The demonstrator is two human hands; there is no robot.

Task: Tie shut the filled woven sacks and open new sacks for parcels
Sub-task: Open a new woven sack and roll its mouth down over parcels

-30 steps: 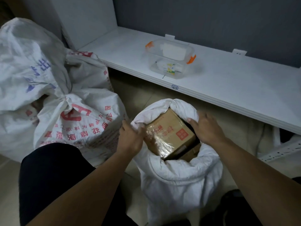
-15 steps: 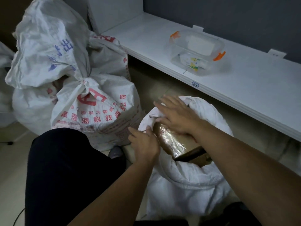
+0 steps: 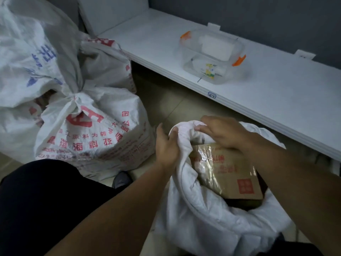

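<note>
Below the white shelf (image 3: 276,93), I see the left hand (image 3: 167,145) and right hand (image 3: 221,132) gripping the open white sack's (image 3: 203,228) bunched rim, cardboard parcel (image 3: 230,174) exposed. It looks untied. By the shelf's left end, a printed sack (image 3: 92,126) sits knotted.

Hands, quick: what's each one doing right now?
Left hand: grips the rim of the white sack.
Right hand: grips that rim too.

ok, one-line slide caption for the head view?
Left hand and right hand bunch the mouth of the white sack over a cardboard parcel; a tied sack stands alongside.
</note>
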